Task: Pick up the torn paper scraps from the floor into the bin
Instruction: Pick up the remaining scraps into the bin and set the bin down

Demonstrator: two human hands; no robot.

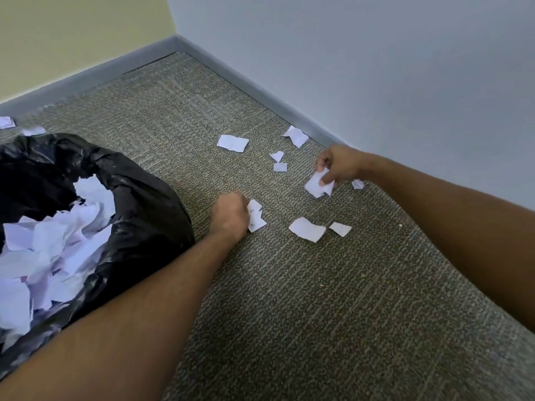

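Observation:
White torn paper scraps lie scattered on the carpet. My left hand (230, 217) grips a couple of scraps (256, 217) low over the floor, just right of the bin. My right hand (337, 166) pinches a bunch of scraps (317, 185) further right, near the wall. The bin (144, 204) has a black bag liner and holds a heap of torn paper (43, 250). Loose scraps lie at the back (233, 142), by the skirting (296, 136), in the middle (280, 167), and in front of my hands (307, 229), (340, 228).
A grey skirting board (260, 88) runs along both walls, which meet in a corner at the back. Two more scraps (7, 122) lie behind the bin at the far left. A small scrap (358, 184) lies beside my right wrist.

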